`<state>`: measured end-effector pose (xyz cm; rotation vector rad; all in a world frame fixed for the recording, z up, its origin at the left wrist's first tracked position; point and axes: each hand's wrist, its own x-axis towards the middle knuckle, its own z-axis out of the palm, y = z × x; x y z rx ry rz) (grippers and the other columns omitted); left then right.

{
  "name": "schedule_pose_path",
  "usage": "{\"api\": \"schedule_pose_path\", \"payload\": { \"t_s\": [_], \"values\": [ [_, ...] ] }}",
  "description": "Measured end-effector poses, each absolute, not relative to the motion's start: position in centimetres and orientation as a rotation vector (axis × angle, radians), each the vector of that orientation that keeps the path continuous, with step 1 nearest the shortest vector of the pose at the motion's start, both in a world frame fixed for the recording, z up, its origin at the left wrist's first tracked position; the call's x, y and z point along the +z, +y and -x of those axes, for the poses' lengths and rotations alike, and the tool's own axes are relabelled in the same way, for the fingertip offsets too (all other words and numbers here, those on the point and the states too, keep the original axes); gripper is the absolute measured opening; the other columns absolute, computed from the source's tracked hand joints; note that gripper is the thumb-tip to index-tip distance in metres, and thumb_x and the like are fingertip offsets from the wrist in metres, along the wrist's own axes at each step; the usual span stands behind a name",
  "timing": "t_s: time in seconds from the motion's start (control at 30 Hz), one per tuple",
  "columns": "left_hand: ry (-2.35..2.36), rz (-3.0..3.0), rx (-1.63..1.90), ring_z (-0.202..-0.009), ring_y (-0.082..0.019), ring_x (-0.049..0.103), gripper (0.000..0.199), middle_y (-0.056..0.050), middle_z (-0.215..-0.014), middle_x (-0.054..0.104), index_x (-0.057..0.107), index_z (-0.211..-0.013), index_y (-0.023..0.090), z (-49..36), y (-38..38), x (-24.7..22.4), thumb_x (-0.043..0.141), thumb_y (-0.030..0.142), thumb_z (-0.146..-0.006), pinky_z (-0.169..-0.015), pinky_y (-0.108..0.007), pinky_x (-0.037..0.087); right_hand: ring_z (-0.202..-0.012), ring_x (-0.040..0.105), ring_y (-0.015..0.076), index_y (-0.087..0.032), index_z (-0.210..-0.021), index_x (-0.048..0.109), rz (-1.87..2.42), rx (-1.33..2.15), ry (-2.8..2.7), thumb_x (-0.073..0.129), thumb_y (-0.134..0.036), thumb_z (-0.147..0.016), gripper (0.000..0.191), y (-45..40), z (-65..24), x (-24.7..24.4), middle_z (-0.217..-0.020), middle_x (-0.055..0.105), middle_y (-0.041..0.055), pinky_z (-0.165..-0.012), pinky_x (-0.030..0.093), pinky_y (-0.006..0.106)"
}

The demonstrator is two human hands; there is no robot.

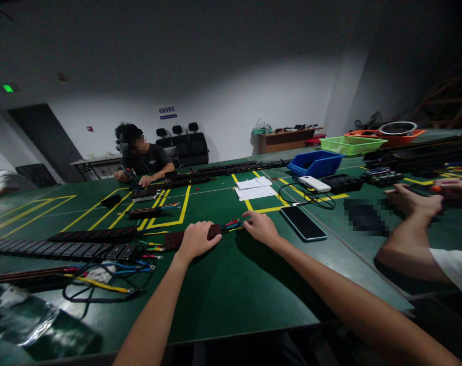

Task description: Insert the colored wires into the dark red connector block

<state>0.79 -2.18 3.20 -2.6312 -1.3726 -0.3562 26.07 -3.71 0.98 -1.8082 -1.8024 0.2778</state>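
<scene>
My left hand (197, 240) is closed over a dark red block (173, 241), pressing it on the green table. Thin coloured wires (231, 225) come out of the block's right end. At those wires my right hand (260, 227) has its fingers closed on their tips; the exact grip is small in view. To the left of the block lie black segmented strips (101, 250) with coloured wires ending in ring terminals (152, 267). A dark phone (303, 222) lies just right of my right hand.
White papers (255, 189), a blue bin (315, 162), a white power bank (314, 184) with a black cable, and green (352, 146) and orange trays stand farther back. A clear plastic bottle (28, 320) lies front left. Co-workers sit at the far side and at right, one person's hands (417, 201) near.
</scene>
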Motion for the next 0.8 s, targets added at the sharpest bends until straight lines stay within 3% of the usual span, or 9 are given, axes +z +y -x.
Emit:
{"api": "schedule_pose_path", "payload": {
  "t_s": [0.6, 0.8],
  "values": [
    [-1.347, 2.633, -0.376, -0.090, -0.025, 0.063, 0.043, -0.007, -0.098, 0.070, 0.064, -0.107, 0.021, -0.72, -2.21, 3.20, 0.051, 0.059, -0.092, -0.077, -0.035, 0.041, -0.086, 0.069, 0.0202, -0.026, -0.114, 0.069, 1.835, 0.372, -1.692, 0.056, -0.031, -0.086, 0.031, -3.65, -26.17, 0.98, -0.097, 0.076, 0.0012, -0.066, 0.043, 0.026],
    [-1.359, 2.645, -0.383, -0.092, -0.025, 0.063, 0.045, -0.008, -0.101, 0.070, 0.064, -0.110, 0.020, -0.70, -2.23, 3.25, 0.050, 0.060, -0.092, -0.079, -0.035, 0.042, -0.096, 0.068, 0.0217, -0.026, -0.114, 0.068, 1.783, 0.333, -1.678, 0.057, -0.028, -0.084, 0.032, -3.62, -26.11, 0.93, -0.102, 0.077, 0.0004, -0.075, 0.045, 0.028]
  ]
}}
